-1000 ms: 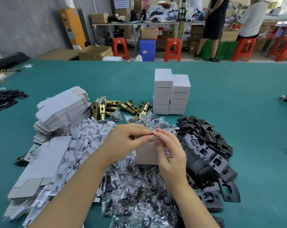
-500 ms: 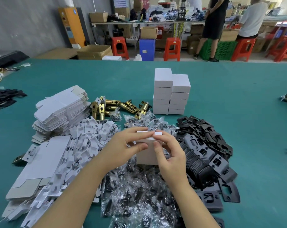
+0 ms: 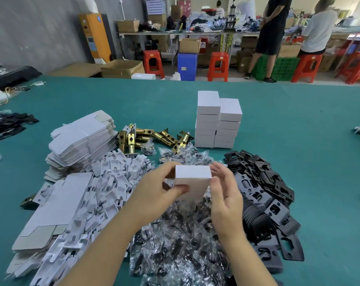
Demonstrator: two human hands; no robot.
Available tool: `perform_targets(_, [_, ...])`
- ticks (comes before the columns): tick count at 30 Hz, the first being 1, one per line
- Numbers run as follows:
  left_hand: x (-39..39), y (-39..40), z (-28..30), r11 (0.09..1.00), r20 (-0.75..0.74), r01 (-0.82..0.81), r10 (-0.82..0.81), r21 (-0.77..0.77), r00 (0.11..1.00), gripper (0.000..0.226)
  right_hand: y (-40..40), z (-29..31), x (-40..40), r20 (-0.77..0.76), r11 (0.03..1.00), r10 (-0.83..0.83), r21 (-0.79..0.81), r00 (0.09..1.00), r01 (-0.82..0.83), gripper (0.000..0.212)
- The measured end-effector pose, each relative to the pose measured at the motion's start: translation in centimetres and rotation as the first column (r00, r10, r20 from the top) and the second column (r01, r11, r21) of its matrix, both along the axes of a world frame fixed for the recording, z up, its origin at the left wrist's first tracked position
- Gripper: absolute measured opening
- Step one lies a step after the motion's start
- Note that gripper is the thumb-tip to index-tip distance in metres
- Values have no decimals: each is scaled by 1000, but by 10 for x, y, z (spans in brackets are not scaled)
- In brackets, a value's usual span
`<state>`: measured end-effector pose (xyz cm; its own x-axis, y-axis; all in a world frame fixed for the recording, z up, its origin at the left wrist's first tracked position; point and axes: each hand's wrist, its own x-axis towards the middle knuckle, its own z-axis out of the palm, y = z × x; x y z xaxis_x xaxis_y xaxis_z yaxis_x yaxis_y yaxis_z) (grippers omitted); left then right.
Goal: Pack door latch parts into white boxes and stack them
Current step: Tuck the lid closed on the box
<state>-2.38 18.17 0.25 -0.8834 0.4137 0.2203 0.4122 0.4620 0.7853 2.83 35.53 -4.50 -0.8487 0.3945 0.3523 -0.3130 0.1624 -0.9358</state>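
A closed small white box is held above the pile of clear screw bags. My left hand grips it, thumb on the near face and fingers behind. My right hand is just right of the box with fingers relaxed and spread, holding nothing. Two stacks of packed white boxes stand behind on the green table. Brass latch bolts lie left of the stacks. Black strike plates are heaped at the right.
Flat unfolded box blanks and a heap of white card inserts lie at the left. More bagged parts sit at the far left edge. Behind the table are red stools, cartons and two persons at a workbench.
The box's top flap has been closed. My left hand lifted the box and turned it; my right hand let go and opened beside it.
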Motion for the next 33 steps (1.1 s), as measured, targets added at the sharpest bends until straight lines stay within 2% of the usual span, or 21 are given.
perform_targets(3, [7,2,14,997,-289,-18,39,76,957,53,9,20,1,135,994,-71,-68,988,80,50])
perform_targets(5, [7,5,18,999,-540,-21,43,48,840,49,17,37,3,267,957,127,-288,955,-47,73])
perform_targets(6, [8,9,18,999,-642,-32,42,26,766,44,20,45,6,263,886,278,-441,924,-141,77])
perform_targets(8, [8,18,12,999,-745,-39,36,14,666,32,22,61,12,171,729,461,-632,871,-262,67])
perform_targets(9, [8,23,8,999,-766,-37,30,8,642,32,21,66,12,130,701,479,-652,868,-289,55])
perform_targets(10, [8,28,2,1000,-768,-31,23,3,640,37,21,70,12,122,715,455,-640,882,-280,43])
perform_targets(13, [6,39,-15,998,-659,-9,43,55,751,60,23,77,-1,206,779,274,-621,940,-91,27])
perform_targets(15, [4,41,-26,987,-504,-52,121,149,855,61,30,85,-15,226,754,151,-656,962,36,21])
perform_targets(17, [0,37,-43,961,-357,-133,215,241,909,62,44,94,-34,231,748,31,-651,972,131,14])
perform_targets(20, [-11,25,-65,927,-185,-275,326,254,927,53,71,109,-74,234,787,-118,-570,965,234,14])
perform_targets(23, [-19,21,-71,891,-23,-360,381,278,924,44,94,122,-120,241,797,-197,-525,950,299,14])
perform_targets(25, [-23,23,-74,893,-4,-375,388,247,922,41,109,125,-151,240,809,-232,-490,942,324,15])
perform_targets(27, [-25,24,-79,913,-5,-375,381,158,925,43,119,126,-178,275,825,-263,-432,925,363,34])
perform_targets(30, [-28,26,-83,917,19,-388,388,89,922,46,126,119,-209,365,843,-280,-349,888,410,45])
perform_targets(32, [-31,27,-83,917,34,-392,390,77,920,46,127,111,-221,413,845,-295,-307,862,437,43])
perform_targets(33, [-31,28,-84,917,32,-393,391,75,920,46,126,107,-225,435,850,-301,-282,849,445,35])
